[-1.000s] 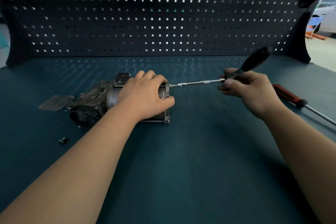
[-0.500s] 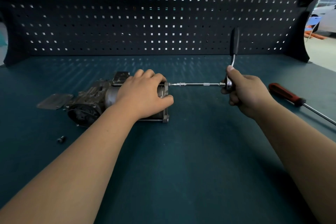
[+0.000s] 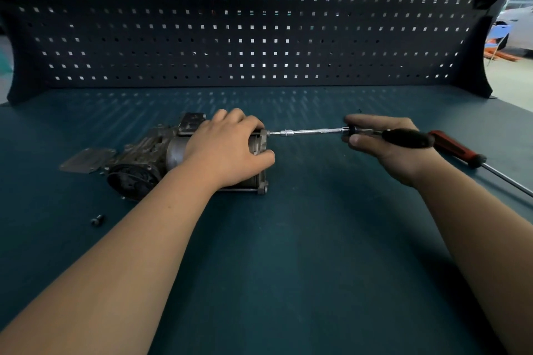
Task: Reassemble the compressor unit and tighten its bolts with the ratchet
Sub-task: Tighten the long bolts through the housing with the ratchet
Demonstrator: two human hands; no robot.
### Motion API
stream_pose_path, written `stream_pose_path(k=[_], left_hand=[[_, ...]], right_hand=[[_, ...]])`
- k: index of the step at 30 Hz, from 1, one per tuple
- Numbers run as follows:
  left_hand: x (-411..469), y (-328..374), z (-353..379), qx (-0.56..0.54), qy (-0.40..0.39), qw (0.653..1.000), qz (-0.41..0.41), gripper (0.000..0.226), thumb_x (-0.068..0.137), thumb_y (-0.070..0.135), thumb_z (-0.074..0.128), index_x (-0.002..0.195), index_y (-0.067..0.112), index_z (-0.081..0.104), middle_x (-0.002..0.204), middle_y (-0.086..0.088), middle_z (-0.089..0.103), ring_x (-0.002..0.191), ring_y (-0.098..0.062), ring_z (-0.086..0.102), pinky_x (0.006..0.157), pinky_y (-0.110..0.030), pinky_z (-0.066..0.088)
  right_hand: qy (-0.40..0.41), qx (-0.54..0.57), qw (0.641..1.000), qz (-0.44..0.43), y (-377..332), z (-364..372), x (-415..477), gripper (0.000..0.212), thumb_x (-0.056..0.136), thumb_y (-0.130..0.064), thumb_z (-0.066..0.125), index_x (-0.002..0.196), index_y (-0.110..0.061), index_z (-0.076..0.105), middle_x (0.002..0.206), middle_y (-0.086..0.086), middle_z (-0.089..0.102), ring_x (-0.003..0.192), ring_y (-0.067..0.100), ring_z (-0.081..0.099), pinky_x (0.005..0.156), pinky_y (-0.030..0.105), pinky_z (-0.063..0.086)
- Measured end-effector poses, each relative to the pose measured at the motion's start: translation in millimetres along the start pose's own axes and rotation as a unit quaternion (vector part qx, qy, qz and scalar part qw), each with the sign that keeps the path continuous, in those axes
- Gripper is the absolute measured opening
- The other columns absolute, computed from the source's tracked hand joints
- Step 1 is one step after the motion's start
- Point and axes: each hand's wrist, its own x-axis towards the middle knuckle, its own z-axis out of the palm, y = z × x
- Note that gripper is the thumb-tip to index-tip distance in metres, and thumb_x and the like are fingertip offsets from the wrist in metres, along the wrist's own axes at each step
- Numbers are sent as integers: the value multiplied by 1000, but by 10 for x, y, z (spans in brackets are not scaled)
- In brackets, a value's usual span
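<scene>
L hand [image 3: 227,150] gripping compressor [image 3: 150,158] lying on tabletop [image 3: 288,268]; R hand [image 3: 386,150] curling round ratchet [image 3: 406,138], ext. [image 3: 314,132] reaching end bolt [image 3: 268,133]. Risk: tip slipping off, rounding bolt, if long ext. is tilting off-axis.

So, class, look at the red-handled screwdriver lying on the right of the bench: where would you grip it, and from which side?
Probably best to grip the screwdriver by its red handle, from above, fingers across it: it lies flat on the bench and the handle is its thickest part. Take the end nearer the shaft; the other sits behind the ratchet.
</scene>
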Motion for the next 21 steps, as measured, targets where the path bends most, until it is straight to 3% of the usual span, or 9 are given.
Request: stream_pose_path(k=[3,7,12,16,21], left_hand=[[-1,3,-10,-1,3,1000,2,61,74,66,46,128,38,46,121,12,47,116,-15,34,87,-32,31],[-7,11,-18,3,-2,1000,-1,63,73,66,43,129,38,46,123,11,46,117,-16,32,95,-36,32],[-15,20,-11,8,-1,1000,2,61,76,65,44,130,37,44,124,10,46,117,-17,33,94,-35,32],[-11,20,-7,11,0,1000,2,61,76,65,44,130,37,45,124,10,46,117,-17,34,94,-35,32],[-11,23,-10,8,-1,1000,-1,63,74,66,41,130,36,45,125,10,47,117,-16,34,91,-34,33]], right_hand=[[-42,115,992,38,66,-14,-16,37,84,5,65,102,-26,73,112,4,72,103,24,69,90,30,53],[-58,225,971,53,11,-44,-6,31,72,-3,65,95,-21,77,101,-1,74,95,22,71,78,26,56],[-8,187,981,50,-2,-6,5,22,69,-13,70,91,-16,74,88,-2,74,77,17,72,70,24,57],[32,108,993,29,-2,-23,26,5,79,-16,73,82,-18,77,90,-3,74,58,16,65,62,24,55],[79,108,986,103,-87,120,21,42,78,-54,65,67,-13,71,69,3,68,37,14,40,51,27,52]])
